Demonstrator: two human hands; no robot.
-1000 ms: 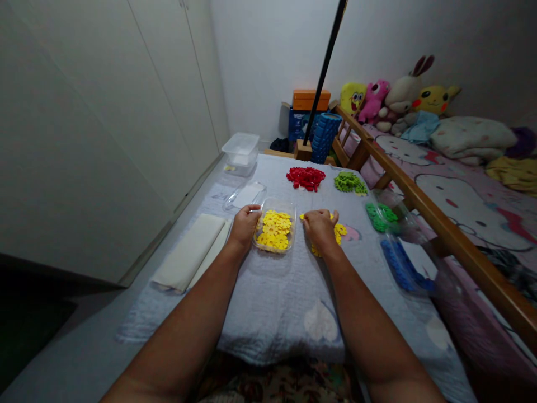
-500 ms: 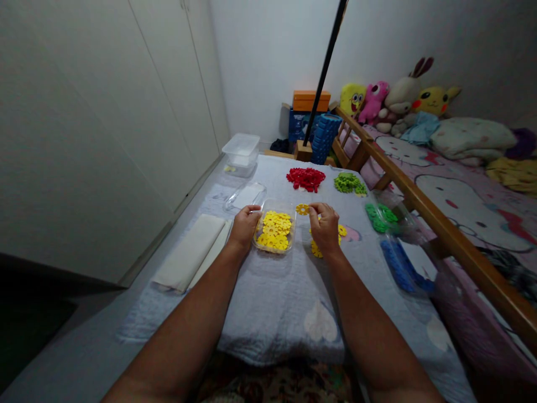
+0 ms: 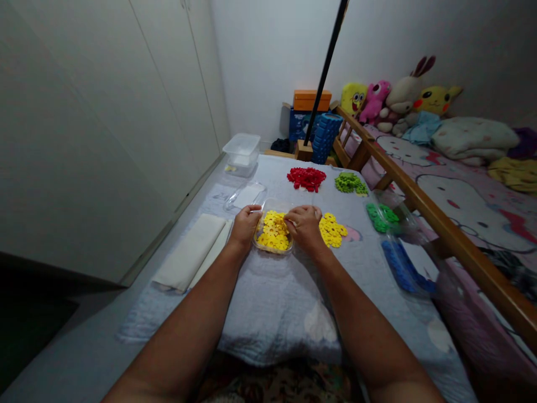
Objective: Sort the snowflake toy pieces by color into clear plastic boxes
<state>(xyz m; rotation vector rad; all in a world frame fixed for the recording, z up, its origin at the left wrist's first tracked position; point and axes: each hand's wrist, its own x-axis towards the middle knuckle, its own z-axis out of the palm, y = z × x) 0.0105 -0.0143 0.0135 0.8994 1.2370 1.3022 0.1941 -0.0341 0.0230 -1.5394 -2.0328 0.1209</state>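
My left hand (image 3: pixel 244 226) grips the left rim of a clear plastic container (image 3: pixel 272 205), thumb and fingers closed on it. Yellow snowflake discs (image 3: pixel 272 236), flower-shaped with a centre hole, lie heaped inside. Over the container's right rim reaches my right hand (image 3: pixel 305 225), its fingers pinched round a yellow snowflake disc (image 3: pixel 283 219) just above the heap; the fingers partly hide it. Beside that hand, to the right, a loose pile of the same yellow discs (image 3: pixel 333 230) lies on the cloth, partly covered by the wrist.
Red pieces (image 3: pixel 306 179) and light green pieces (image 3: pixel 349 183) lie in piles farther back. At right are clear containers with green pieces (image 3: pixel 382 217) and blue pieces (image 3: pixel 400 266). A clear lid (image 3: pixel 247 196), stacked tubs (image 3: pixel 242 152) and folded cloth (image 3: pixel 191 249) are at left. A wooden bed rail (image 3: pixel 436 212) borders the right.
My right hand has moved left with a yellow disc, from above the loose pile to over the container. More of the loose pile shows now. My left hand stays on the container.
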